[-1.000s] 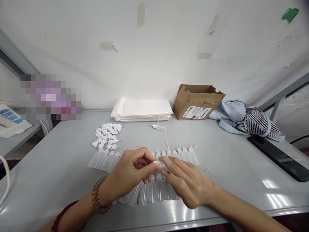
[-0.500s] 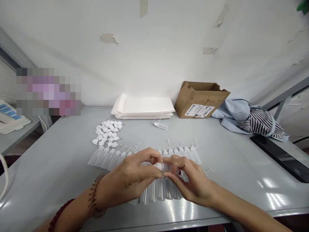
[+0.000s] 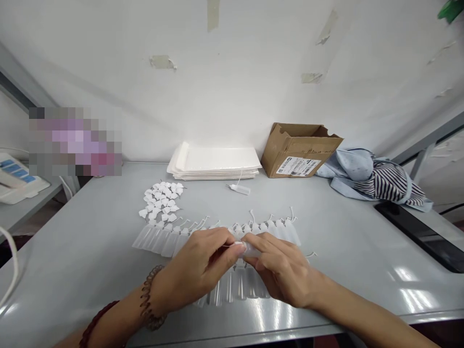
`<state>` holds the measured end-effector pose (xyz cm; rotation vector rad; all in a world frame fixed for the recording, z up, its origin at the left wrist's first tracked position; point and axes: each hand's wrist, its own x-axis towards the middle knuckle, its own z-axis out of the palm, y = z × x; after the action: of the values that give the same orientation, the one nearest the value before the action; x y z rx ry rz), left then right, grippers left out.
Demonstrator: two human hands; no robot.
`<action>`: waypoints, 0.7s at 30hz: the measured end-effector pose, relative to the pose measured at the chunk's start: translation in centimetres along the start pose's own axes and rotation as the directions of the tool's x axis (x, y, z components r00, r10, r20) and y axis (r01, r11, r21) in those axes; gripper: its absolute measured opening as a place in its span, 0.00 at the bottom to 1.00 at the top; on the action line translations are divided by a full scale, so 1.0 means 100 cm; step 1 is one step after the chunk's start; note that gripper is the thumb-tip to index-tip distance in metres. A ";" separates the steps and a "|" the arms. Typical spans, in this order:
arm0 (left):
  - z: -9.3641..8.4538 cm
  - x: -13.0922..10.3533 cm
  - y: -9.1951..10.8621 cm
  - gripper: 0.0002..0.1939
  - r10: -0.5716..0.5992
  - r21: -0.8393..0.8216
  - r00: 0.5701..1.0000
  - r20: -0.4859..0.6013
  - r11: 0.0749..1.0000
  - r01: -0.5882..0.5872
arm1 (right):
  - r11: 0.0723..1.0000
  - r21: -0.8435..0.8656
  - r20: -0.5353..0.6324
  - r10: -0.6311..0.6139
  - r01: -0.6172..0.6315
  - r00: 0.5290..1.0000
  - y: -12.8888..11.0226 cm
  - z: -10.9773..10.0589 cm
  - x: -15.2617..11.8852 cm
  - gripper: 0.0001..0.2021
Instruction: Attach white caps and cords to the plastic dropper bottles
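Note:
Over the table's middle, my left hand [image 3: 199, 270] pinches the white needle-tip cap [image 3: 238, 244] of a small clear squeeze bottle. My right hand [image 3: 288, 270] wraps its fingers around the bottle body [image 3: 252, 250], which is mostly hidden. Behind and beneath my hands runs a row of clear squeeze bottles [image 3: 155, 237] with white caps and thin strap-like stoppers. Closer to me lies a second row of clear bottles [image 3: 241, 285], partly covered by my hands. Loose white needle-tip caps [image 3: 162, 202] lie in a group at the left.
A single capped bottle [image 3: 241, 189] lies before a stack of white sheets or envelopes [image 3: 217, 162]. An open cardboard box [image 3: 297, 152] stands right of the stack. Farther right are folded cloth [image 3: 380, 179] and a black phone [image 3: 416, 237]. The grey table [image 3: 90, 251] meets a wall.
My left thumb and fingers have shifted on the cap, now covering more of it. My right fingers have straightened and closed further over the bottle. The camera view has shifted slightly.

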<state>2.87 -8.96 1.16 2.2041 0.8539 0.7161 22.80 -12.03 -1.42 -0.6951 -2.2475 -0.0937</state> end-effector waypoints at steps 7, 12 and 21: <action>-0.006 -0.001 -0.005 0.04 0.181 0.072 0.983 0.014 0.981 -0.182 | 0.983 -0.164 0.037 -0.083 0.088 0.996 0.000 -0.006 0.005 0.09; 0.000 -0.001 0.000 0.18 -0.027 0.018 0.988 0.150 1.000 0.025 | 0.938 -0.294 0.080 -0.167 0.183 0.983 -0.003 -0.009 0.012 0.09; 0.005 -0.003 -0.002 0.10 0.190 0.127 0.981 0.025 0.973 -0.192 | 0.997 -0.073 0.095 -0.009 0.016 0.995 0.004 -0.003 0.006 0.10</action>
<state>3.00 -9.27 0.63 2.4285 0.7052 0.7555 22.87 -11.50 -0.91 -0.7389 -2.3493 -0.1539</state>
